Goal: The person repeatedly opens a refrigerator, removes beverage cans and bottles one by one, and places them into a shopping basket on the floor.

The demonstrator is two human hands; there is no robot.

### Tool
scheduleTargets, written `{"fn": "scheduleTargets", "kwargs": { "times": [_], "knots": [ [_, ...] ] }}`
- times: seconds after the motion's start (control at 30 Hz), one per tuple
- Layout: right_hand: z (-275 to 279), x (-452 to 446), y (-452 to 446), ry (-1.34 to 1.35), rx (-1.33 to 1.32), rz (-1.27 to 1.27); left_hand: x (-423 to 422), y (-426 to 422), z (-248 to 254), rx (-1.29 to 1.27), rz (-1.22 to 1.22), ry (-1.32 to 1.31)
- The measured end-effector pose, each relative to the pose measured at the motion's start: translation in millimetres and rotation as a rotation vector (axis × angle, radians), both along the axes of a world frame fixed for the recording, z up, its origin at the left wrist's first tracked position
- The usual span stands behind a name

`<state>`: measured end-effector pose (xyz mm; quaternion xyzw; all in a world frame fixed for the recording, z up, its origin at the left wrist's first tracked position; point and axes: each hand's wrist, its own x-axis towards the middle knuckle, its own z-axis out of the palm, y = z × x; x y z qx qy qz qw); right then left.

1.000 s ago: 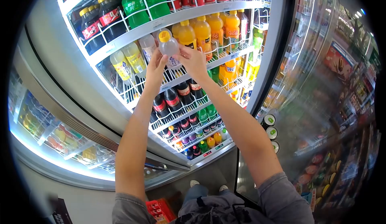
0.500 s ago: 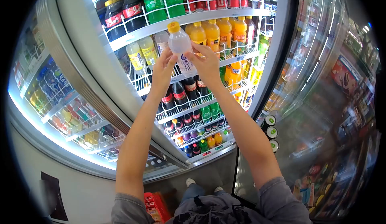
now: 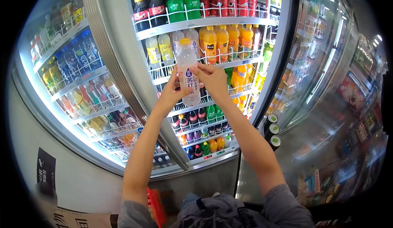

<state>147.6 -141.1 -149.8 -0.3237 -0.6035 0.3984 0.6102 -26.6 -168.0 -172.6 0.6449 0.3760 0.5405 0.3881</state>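
Observation:
A clear soda water bottle [image 3: 187,60] with a yellow cap and a white-and-purple label stands nearly upright in front of the lit fridge shelves. My left hand [image 3: 172,93] grips its lower left side, the thumb laid across the label. On the right side my right hand [image 3: 211,79] holds it too, fingers at the label's upper edge. Just behind it on the shelf are similar pale bottles [image 3: 178,38] and orange juice bottles [image 3: 210,43].
Wire-fronted shelves hold cola bottles [image 3: 157,9], green bottles [image 3: 176,6] and red cans [image 3: 242,3]. Another stocked fridge [image 3: 91,60] stands at left. The glass door [image 3: 282,88] is at right, with several dark cans [image 3: 271,119] near it. A red crate [image 3: 156,207] is on the floor.
Both hands and the bottle appear lower in view, and the bottle's label faces me more squarely. My left hand has shifted lower on the bottle. The view has turned left.

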Motion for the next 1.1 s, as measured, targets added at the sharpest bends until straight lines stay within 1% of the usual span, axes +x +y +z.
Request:
{"fn": "scheduleTargets", "kwargs": {
  "times": [0.03, 0.13, 0.17, 0.2, 0.27, 0.33, 0.4, 0.47, 0.5, 0.57, 0.63, 0.73, 0.8, 0.87, 0.93, 1.03, 1.1],
  "knots": [
    [0.3, -4.3, -2.4, -0.025, 0.055, -0.044, -3.4, -5.4, 1.2, 0.0, 0.008, 0.019],
    [9.6, -20.8, -15.3, -0.009, 0.068, 0.003, -19.3, -23.7, 8.9, 0.018, 0.052, 0.03],
    [12.8, -25.8, -21.6, -0.014, -0.006, 0.046, -25.7, -32.4, 11.5, 0.034, 0.039, 0.007],
    [14.1, -34.2, -27.7, -0.027, -0.002, 0.059, -32.4, -42.6, 16.4, 0.05, 0.026, -0.017],
    [18.5, -52.8, -38.8, -0.038, 0.141, 0.051, -48.8, -62.6, 24.7, 0.08, 0.033, -0.081],
    [28.1, -69.0, -62.1, -0.094, 0.149, 0.11, -68.7, -86.0, 28.6, 0.131, 0.113, -0.033],
    [22.9, -87.7, -71.6, -0.024, 0.255, 0.27, -89.8, -103.5, 26.2, 0.176, 0.13, -0.064],
    [16.5, -104.7, -80.8, -0.06, 0.234, 0.347, -110.8, -122.7, 24.0, 0.159, 0.086, -0.114],
    [12.5, -114.2, -87.2, -0.076, 0.198, 0.432, -120.7, -133.5, 22.5, 0.146, 0.103, -0.123],
    [5.1, -132.2, -97.4, -0.124, 0.089, 0.611, -146.0, -149.0, 11.2, 0.124, 0.13, -0.14],
    [-3.2, -158.4, -112.1, -0.151, 0.084, 0.69, -165.2, -169.6, -0.1, 0.097, 0.172, -0.2],
    [-20.4, -208.1, -128.7, -0.149, 0.045, 0.857, -206.6, -201.9, -21.3, 0.06, 0.242, -0.22],
    [-30.7, -240.7, -142.4, -0.179, 0.031, 0.897, -235.9, -227.5, -29.5, 0.055, 0.324, -0.179],
    [-45.2, -275.8, -152.4, -0.159, -0.013, 0.984, -258.6, -257.2, -35.2, -0.035, 0.437, -0.129],
    [-56.9, -308.8, -165.1, -0.178, -0.036, 1.051, -284.9, -277.4, -56.5, 0.009, 0.514, -0.158],
    [-74.4, -354.6, -185.1, -0.209, -0.024, 1.156, -311.7, -316.8, -72.3, -0.095, 0.611, -0.233],
    [-87.0, -380.2, -199.5, -0.233, -0.001, 1.209, -326.2, -341.2, -85.6, -0.09, 0.7, -0.228]
  ]
}}
